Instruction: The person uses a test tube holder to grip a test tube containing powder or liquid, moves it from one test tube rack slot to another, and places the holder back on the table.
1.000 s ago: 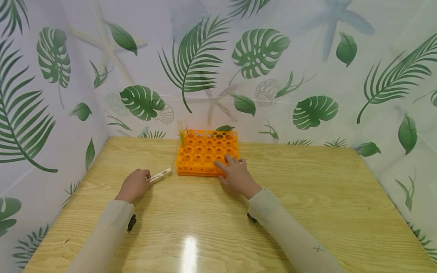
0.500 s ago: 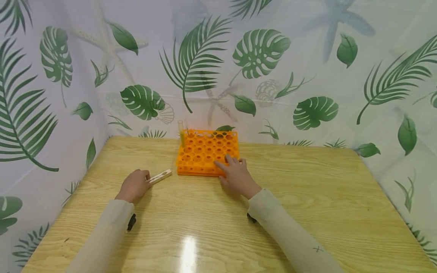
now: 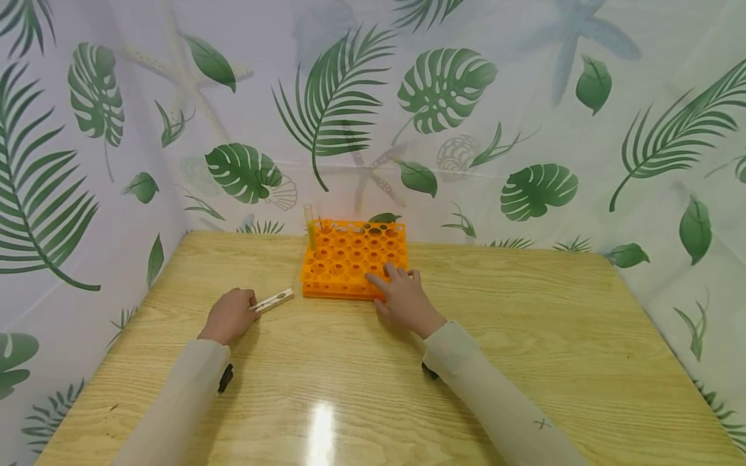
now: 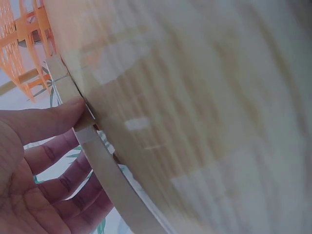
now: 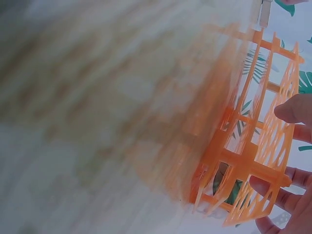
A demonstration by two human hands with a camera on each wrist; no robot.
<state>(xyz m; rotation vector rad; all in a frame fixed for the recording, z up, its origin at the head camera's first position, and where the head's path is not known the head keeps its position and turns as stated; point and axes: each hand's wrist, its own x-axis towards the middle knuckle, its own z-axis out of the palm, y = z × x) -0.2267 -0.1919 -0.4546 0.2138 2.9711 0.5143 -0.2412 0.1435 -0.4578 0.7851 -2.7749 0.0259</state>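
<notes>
My left hand (image 3: 229, 315) pinches a pale wooden test tube clamp (image 3: 275, 301) a little left of the rack. Its thumb presses on the clamp (image 4: 109, 165) in the left wrist view, and the other fingers curl behind it. An orange test tube rack (image 3: 338, 290), with rows of round holes, stands near the back of the table. One test tube (image 3: 309, 220) with yellow-green liquid stands upright in the rack's left side. My right hand (image 3: 406, 299) holds the rack's front right corner. Thumb and fingers spread around that corner in the right wrist view.
The wood-grain table (image 3: 361, 369) shows a bright light reflection at the front. Directly behind the rack hangs a white cloth (image 3: 524, 129) with green leaf prints. It also runs along the left and right sides of the table.
</notes>
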